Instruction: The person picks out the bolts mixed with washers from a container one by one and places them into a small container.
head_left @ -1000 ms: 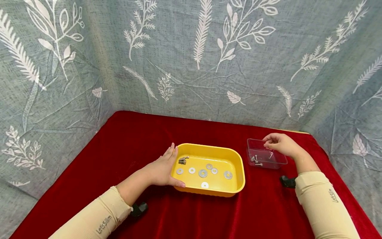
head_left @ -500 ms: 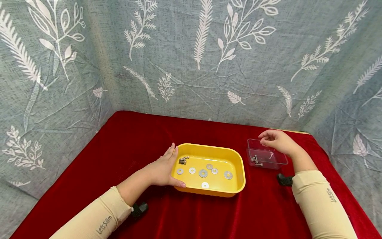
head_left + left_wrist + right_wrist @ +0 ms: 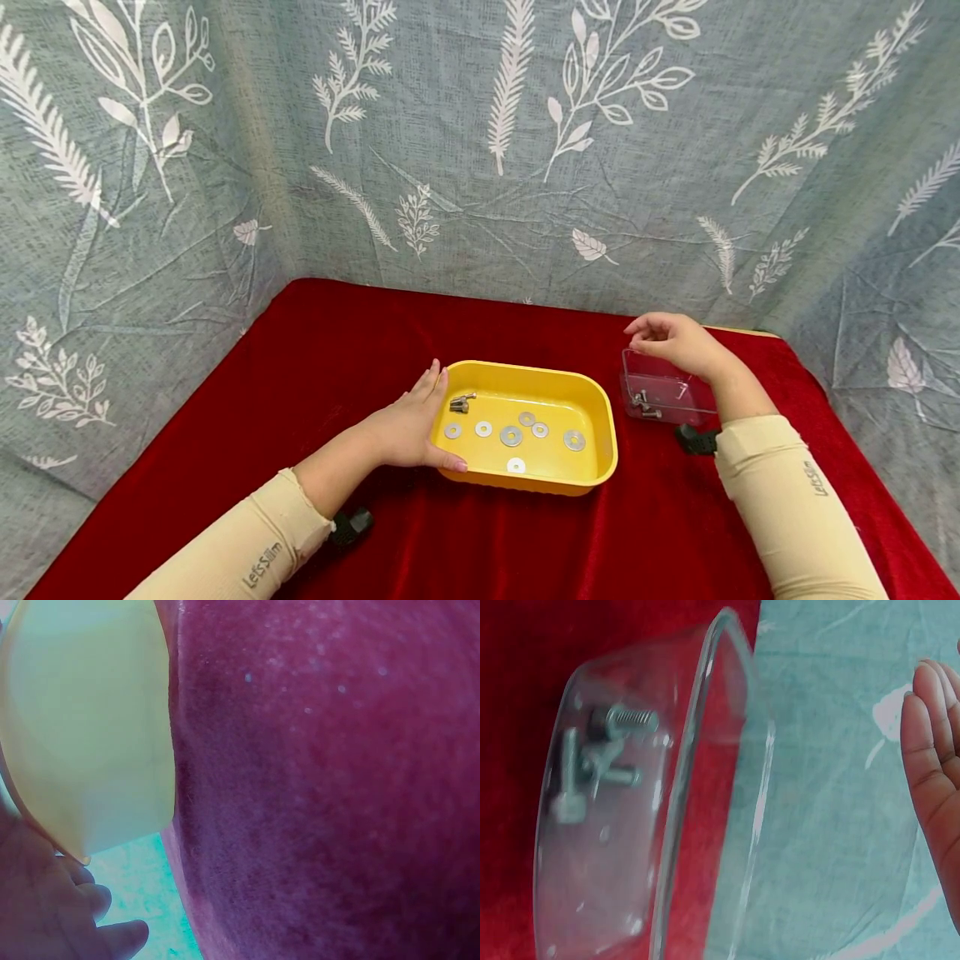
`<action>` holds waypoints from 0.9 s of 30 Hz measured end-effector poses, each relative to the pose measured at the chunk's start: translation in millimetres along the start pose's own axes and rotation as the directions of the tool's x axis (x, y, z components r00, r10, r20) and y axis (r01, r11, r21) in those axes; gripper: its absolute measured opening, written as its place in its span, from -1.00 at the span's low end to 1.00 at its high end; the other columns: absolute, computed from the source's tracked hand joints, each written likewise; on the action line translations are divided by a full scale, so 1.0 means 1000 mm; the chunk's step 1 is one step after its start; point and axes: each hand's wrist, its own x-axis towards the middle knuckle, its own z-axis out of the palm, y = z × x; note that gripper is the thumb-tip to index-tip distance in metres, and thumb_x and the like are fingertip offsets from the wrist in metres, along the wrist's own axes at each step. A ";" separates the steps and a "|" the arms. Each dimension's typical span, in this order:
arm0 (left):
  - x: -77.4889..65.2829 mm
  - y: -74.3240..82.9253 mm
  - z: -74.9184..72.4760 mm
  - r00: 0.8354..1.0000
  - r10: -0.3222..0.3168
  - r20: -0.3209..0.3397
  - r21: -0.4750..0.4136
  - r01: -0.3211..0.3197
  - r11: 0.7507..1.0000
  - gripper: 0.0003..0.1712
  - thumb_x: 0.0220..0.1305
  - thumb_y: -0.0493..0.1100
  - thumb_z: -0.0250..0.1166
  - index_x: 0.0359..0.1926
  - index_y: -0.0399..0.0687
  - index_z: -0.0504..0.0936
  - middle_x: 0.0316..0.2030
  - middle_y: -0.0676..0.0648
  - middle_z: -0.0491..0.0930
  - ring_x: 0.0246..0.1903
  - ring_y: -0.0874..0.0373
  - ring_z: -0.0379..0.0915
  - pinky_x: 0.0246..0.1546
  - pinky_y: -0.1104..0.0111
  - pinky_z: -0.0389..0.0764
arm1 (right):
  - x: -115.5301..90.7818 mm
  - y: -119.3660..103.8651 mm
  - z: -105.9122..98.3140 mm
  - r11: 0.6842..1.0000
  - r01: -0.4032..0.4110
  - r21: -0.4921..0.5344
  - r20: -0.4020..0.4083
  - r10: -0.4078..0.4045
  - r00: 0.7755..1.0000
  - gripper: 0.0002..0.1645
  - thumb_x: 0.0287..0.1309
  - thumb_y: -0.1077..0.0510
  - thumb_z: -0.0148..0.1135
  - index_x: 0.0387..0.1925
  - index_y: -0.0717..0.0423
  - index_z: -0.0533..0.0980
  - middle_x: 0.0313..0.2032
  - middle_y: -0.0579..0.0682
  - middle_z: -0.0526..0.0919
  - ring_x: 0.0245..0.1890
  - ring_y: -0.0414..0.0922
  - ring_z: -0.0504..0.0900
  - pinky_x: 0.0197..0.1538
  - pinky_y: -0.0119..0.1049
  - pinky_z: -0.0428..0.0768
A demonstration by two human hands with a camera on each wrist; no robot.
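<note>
Step in hand, by my reading: bolts being shifted one by one between two containers, with the right hand (image 3: 675,343) between pickups; the direction I cannot tell. Next move, as I judge it: a small bolt pinched cleanly by its shank, the wrist kept high enough to clear the rims.

Right hand: raised over the far side of the clear box (image 3: 682,408), palm down, wrist bent, fingers loosely bent, a gap between thumb and fingers. I see nothing in it.

Left hand (image 3: 405,429): at the left end of the yellow tub (image 3: 517,382), fingers straight and spread along the end wall, thumb over the near rim. It appears to steady the tub; it lifts nothing.

Yellow tub: upright, mid-bench on the red cloth (image 3: 360,342). Contents: seven washers (image 3: 512,436), flat, two of them close together; a small cluster of bolts (image 3: 459,406) at the left end.

Clear box: right of the tub, well within reach. Contents: more bolts (image 3: 621,776), bunched toward one end.
</note>
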 end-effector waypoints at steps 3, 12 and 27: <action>0.000 0.000 0.000 1.000 -0.001 -0.002 0.001 0.001 1.000 0.54 -0.33 0.54 0.28 0.40 -0.20 -0.36 0.39 -0.15 -0.52 0.38 0.01 -0.46 0.29 0.05 -0.01 | 0.005 -0.006 0.004 1.000 0.025 0.016 0.008 -0.025 1.000 -0.74 0.14 0.16 0.21 -0.16 0.23 0.53 -0.33 0.13 0.60 -0.32 -0.08 0.57 -0.24 -0.43 0.53; 0.000 0.001 0.000 1.000 0.004 -0.016 -0.005 -0.004 1.000 0.56 -0.37 0.56 0.28 0.40 -0.21 -0.34 0.40 -0.19 -0.45 0.39 0.00 -0.42 0.29 0.05 0.01 | 0.020 -0.027 0.025 0.995 0.075 0.067 0.062 -0.080 0.995 -0.76 0.15 0.17 0.21 -0.16 0.21 0.53 -0.32 0.14 0.61 -0.34 -0.15 0.58 -0.21 -0.37 0.56; -0.002 0.001 0.000 1.000 -0.001 -0.009 -0.023 0.001 1.000 0.54 -0.34 0.52 0.31 0.41 -0.20 -0.34 0.40 -0.17 -0.46 0.39 0.01 -0.44 0.29 0.04 -0.01 | 0.041 -0.062 0.063 0.986 0.119 0.115 0.169 -0.138 0.976 -0.79 0.16 0.19 0.18 -0.14 0.13 0.54 -0.27 0.11 0.60 -0.30 -0.10 0.57 -0.19 -0.31 0.56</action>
